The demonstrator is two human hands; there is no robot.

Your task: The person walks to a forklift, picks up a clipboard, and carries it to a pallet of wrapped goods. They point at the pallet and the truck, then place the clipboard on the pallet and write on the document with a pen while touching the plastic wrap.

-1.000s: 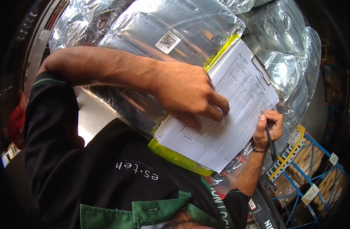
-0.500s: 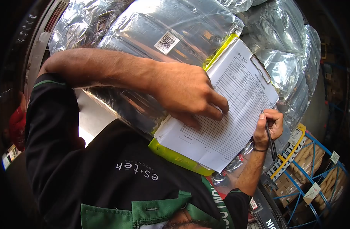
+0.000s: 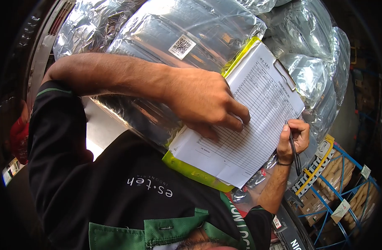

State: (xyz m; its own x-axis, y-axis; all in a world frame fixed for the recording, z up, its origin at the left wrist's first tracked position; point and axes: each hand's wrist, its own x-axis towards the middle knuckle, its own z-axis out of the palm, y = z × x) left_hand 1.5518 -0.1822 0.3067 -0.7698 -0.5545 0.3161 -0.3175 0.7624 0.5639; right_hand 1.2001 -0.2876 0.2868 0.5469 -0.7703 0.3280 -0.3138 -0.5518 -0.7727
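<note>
My left hand lies palm down on a printed form with a ruled table. Its fingers are bent and apart, pressing on the paper. Under the form is a yellow-green clipboard, whose metal clip sits at the upper right edge. Near the form's right edge, my right hand is closed around a black pen. The pen's point is at the paper, partly hidden by my fingers. The clipboard rests against a silver, plastic-wrapped package.
More shiny wrapped packages are stacked behind and to the right. A QR label is stuck on the nearest one. Blue racking with wrapped goods stands at the lower right. Someone's red clothing shows at the far left.
</note>
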